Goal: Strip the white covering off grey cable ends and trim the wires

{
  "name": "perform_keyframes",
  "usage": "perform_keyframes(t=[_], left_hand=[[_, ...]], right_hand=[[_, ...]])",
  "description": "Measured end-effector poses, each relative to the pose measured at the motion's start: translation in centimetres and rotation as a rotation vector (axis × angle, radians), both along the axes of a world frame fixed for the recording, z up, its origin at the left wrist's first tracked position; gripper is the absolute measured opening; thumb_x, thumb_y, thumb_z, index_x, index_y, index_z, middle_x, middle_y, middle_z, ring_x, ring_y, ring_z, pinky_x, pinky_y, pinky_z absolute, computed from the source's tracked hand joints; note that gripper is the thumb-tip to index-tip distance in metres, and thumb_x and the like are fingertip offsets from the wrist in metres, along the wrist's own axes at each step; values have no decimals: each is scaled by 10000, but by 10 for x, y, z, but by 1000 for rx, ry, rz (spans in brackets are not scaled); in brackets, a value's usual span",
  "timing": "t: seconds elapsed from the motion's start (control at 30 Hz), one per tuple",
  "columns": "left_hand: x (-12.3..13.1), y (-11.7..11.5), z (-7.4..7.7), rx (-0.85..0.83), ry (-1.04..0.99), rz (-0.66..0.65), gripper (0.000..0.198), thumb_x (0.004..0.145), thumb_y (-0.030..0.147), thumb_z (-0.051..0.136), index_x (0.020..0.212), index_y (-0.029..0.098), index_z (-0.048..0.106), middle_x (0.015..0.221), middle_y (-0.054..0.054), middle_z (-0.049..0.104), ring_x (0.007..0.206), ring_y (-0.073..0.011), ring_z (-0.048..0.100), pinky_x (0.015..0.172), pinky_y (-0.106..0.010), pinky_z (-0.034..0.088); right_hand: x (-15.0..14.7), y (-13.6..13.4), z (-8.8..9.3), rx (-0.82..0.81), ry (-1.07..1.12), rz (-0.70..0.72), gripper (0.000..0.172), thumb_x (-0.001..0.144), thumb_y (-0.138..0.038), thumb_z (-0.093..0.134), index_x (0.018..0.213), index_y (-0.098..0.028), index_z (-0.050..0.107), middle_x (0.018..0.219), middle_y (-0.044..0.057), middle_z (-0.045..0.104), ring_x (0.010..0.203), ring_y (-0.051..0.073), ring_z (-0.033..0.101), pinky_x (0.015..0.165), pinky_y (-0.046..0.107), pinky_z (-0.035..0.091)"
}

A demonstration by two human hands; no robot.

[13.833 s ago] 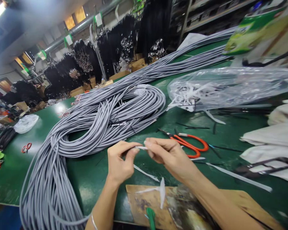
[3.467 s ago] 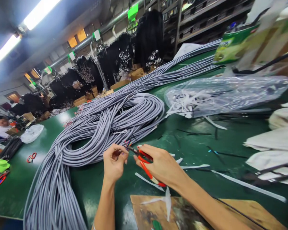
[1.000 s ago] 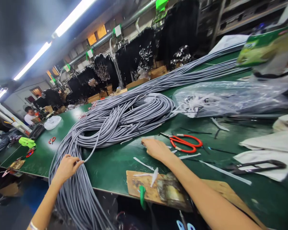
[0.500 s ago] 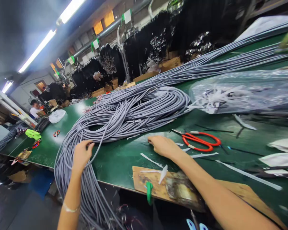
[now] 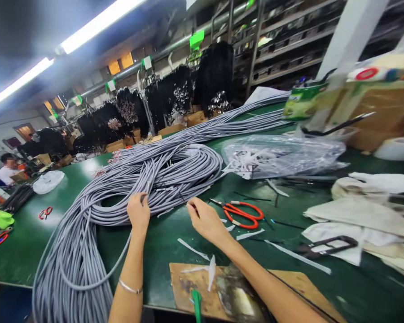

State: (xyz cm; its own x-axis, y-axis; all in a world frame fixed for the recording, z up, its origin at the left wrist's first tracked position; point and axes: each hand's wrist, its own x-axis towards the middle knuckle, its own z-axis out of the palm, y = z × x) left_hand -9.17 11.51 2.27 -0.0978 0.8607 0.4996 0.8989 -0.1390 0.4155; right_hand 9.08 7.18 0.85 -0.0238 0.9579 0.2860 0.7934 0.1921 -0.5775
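Observation:
A large coil of grey cable (image 5: 202, 166) lies on the green table, with many strands hanging over its front edge. My left hand (image 5: 138, 211) is curled at the coil's near side; a loose grey strand runs up behind its wrist and appears pinched in its fingers, partly hidden. Just right of it, my right hand (image 5: 204, 220) has thumb and fingers pressed together over the coil's near edge. A thin black strip (image 5: 182, 197) reaches from its fingertips toward the coil. Close to the right wrist lie red-handled scissors (image 5: 244, 215).
White strips (image 5: 298, 256) are scattered on the table (image 5: 155, 255). A clear bag of white ties (image 5: 283, 154) lies behind the scissors. Cloth gloves (image 5: 353, 215) and dark snips (image 5: 333, 244) are at right. A wooden board (image 5: 182, 280) sits at the front edge. A person (image 5: 10, 168) is far left.
The view has swung right. My left hand has moved along the coil toward my right hand, so the two are closer. My right hand has come up to the coil's edge.

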Motion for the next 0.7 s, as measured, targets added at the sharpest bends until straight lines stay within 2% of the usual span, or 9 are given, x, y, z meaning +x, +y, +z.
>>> perform_keyframes(t=[0.13, 0.2, 0.27, 0.33, 0.37, 0.43, 0.47, 0.57, 0.7], left_hand=[[6, 6, -9, -3, 10, -18, 294, 776, 128, 562, 1056, 172, 642, 986, -129, 616, 1008, -272, 531, 862, -412, 396], [9, 6, -9, -5, -2, -45, 267, 799, 98, 513, 1006, 172, 664, 914, -111, 619, 943, -243, 552, 846, -393, 405], [15, -2, -6, -6, -21, -115, 245, 794, 94, 519, 960, 181, 676, 847, -74, 625, 835, -195, 576, 790, -335, 436], [23, -14, -1, -6, -70, -290, 217, 762, 98, 556, 913, 187, 683, 793, -39, 627, 722, -151, 573, 689, -270, 454], [27, -21, 1, -4, -113, -426, 204, 744, 94, 567, 886, 182, 684, 766, -30, 625, 678, -138, 561, 639, -249, 450], [36, -33, 5, 1, -190, -642, 189, 721, 88, 569, 851, 165, 682, 715, -23, 614, 612, -121, 533, 571, -227, 432], [40, -38, 6, 5, -217, -705, 182, 720, 95, 566, 849, 155, 680, 692, -22, 606, 584, -115, 517, 548, -222, 423], [49, -49, 7, 4, -279, -752, 164, 751, 153, 558, 861, 135, 679, 656, -30, 598, 544, -108, 499, 507, -215, 410], [56, -54, 7, -48, -447, -681, 167, 781, 202, 549, 827, 123, 690, 674, -57, 633, 541, -109, 513, 491, -210, 406]], right_hand=[[-2, -3, -5, 19, 126, -2, 187, 816, -248, 425, 705, -176, 557, 677, 37, 591, 629, 152, 540, 607, 251, 403], [-1, -4, -7, 25, 168, -26, 236, 809, -316, 434, 655, -185, 555, 564, 8, 531, 547, 141, 492, 555, 254, 377], [0, -4, -8, 28, 314, -51, 307, 789, -426, 451, 632, -188, 564, 465, -22, 442, 463, 125, 420, 499, 256, 341], [2, -5, -5, 21, 579, -32, 377, 726, -539, 494, 659, -180, 590, 441, -30, 427, 436, 117, 399, 469, 254, 332], [2, -5, -3, 19, 701, -14, 419, 697, -581, 504, 680, -174, 600, 453, -24, 451, 435, 116, 407, 458, 252, 333], [3, -7, 2, 21, 858, 7, 485, 678, -635, 488, 702, -165, 606, 495, -6, 497, 430, 110, 409, 429, 247, 326], [3, -8, 4, 32, 899, 0, 496, 685, -644, 475, 688, -164, 600, 507, -3, 502, 419, 102, 394, 412, 244, 314], [3, -12, 9, 67, 966, 7, 448, 686, -605, 525, 613, -166, 573, 503, -12, 477, 407, 83, 359, 391, 233, 295], [2, -16, 8, 66, 851, 47, 376, 701, -528, 559, 664, -157, 607, 523, -4, 508, 441, 100, 427, 411, 228, 345]])
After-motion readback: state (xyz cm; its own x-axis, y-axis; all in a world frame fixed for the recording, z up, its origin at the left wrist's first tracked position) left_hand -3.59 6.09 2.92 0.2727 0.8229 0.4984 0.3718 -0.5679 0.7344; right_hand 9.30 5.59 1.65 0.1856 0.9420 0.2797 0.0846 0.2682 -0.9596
